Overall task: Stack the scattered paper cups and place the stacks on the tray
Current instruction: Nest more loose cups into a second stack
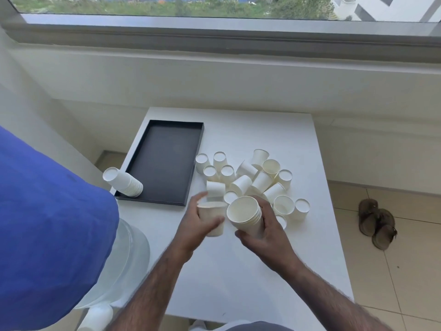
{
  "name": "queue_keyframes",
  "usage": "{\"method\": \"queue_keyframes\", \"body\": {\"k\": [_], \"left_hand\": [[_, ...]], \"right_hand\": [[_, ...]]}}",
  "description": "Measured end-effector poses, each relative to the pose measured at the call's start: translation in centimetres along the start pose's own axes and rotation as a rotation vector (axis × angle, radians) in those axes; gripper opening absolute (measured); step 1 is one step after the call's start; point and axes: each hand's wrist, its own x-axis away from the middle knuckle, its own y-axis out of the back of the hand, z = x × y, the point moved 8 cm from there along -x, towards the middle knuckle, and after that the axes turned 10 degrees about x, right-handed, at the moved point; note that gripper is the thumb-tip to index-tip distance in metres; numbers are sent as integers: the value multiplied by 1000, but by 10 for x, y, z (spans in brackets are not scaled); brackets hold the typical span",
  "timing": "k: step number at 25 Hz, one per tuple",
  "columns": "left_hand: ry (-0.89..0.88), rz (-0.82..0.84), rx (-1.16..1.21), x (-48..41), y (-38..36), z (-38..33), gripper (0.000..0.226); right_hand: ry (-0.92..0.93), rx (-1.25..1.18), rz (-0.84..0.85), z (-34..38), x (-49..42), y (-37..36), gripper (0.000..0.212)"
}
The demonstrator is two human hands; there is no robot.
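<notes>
Several white paper cups (241, 183) lie scattered in a heap on the white table (238, 271), some upright, some upside down or on their sides. My right hand (267, 235) grips a short stack of nested cups (245, 213), mouth tilted toward me. My left hand (198, 225) holds a single cup (212, 211) just left of that stack. A black tray (164, 161) sits at the table's left. A taller finished stack (123, 181) lies on its side at the tray's near left corner.
A person's blue sleeve (47, 230) fills the left foreground. A clear water jug (126, 259) stands below the table's left edge. A pair of brown sandals (377, 223) rests on the tiled floor at right. A wall and window ledge (214, 37) run behind the table.
</notes>
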Motion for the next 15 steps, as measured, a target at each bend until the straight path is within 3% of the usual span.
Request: {"method": "queue_keyframes", "body": {"k": [2, 5, 11, 15], "left_hand": [[-8, -64, 343, -2, 7, 3, 84], [-8, -74, 598, -7, 1, 1, 73], [-34, 43, 382, -1, -26, 0, 79], [-15, 102, 195, 2, -26, 3, 66]], "right_hand": [[-37, 125, 7, -13, 4, 0, 72], [-74, 249, 64, -25, 11, -12, 72], [-77, 281, 52, -20, -1, -22, 71], [-48, 368, 54, -19, -10, -18, 72]]}}
